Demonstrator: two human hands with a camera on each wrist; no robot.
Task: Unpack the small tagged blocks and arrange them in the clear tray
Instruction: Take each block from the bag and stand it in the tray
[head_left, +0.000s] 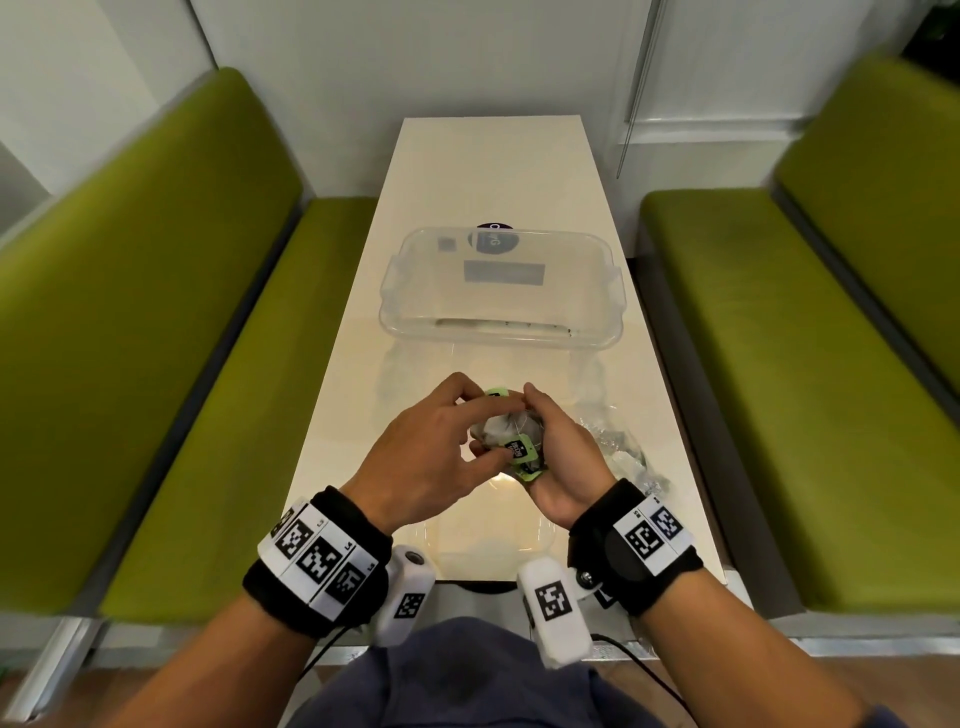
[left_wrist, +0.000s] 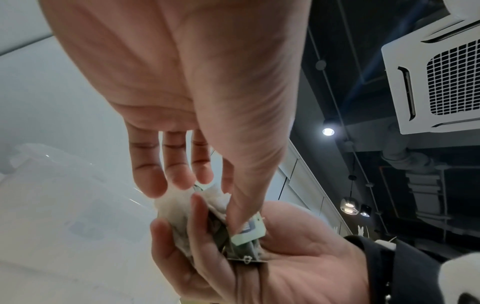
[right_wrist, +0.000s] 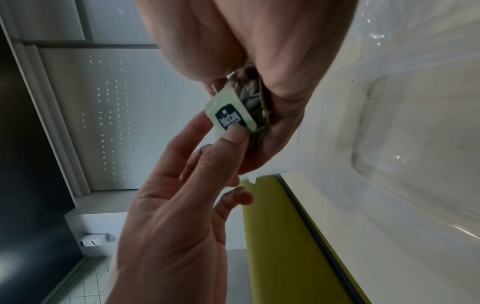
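A bundle of small tagged blocks (head_left: 493, 428), whitish pouches with pale green tags on strings, is cupped in my right hand (head_left: 563, 447) above the near half of the table. My left hand (head_left: 441, 441) reaches in from the left, and its thumb and fingers pinch one green tag (head_left: 519, 449). The left wrist view shows that tag (left_wrist: 249, 230) under the left thumb (left_wrist: 233, 195), with the bundle (left_wrist: 179, 214) lying in the right palm (left_wrist: 298, 257). In the right wrist view the thumb covers the lower edge of the tag (right_wrist: 230, 114). Beyond my hands stands the clear tray (head_left: 395, 312).
A crumpled clear plastic wrapper (head_left: 618, 447) lies on the white table (head_left: 493, 166) just right of my hands. More clear film (head_left: 415, 374) lies between my hands and the tray. Green benches (head_left: 182, 338) line both long sides of the narrow table.
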